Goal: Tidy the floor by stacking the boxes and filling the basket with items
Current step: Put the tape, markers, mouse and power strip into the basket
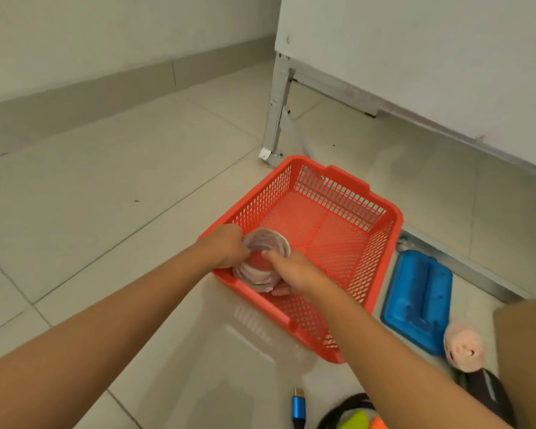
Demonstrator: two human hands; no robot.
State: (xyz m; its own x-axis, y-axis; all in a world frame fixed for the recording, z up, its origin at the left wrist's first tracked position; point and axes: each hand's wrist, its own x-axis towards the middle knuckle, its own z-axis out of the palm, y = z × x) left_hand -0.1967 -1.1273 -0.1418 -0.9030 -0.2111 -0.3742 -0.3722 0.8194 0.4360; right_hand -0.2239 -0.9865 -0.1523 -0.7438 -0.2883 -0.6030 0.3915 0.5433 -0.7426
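Red mesh basket point(347, 193) on the tiled floor point(106, 187), with left hand point(226, 247) and right hand point(291, 270) both gripping a pinkish cup-like stack point(262, 267) low in its near-left corner, probably to leave space for items lying nearby.

My left hand point(226, 247) and right hand point(293, 270) cover much of the pink rolled item point(260, 261); I cannot tell what it is. At four o'clock the cardboard box point(526, 342) runs off the frame. At five o'clock the blue plug point(298, 408), black cable point(347, 407) and bright yellow and orange bits point(358, 421) are cut by the bottom edge.
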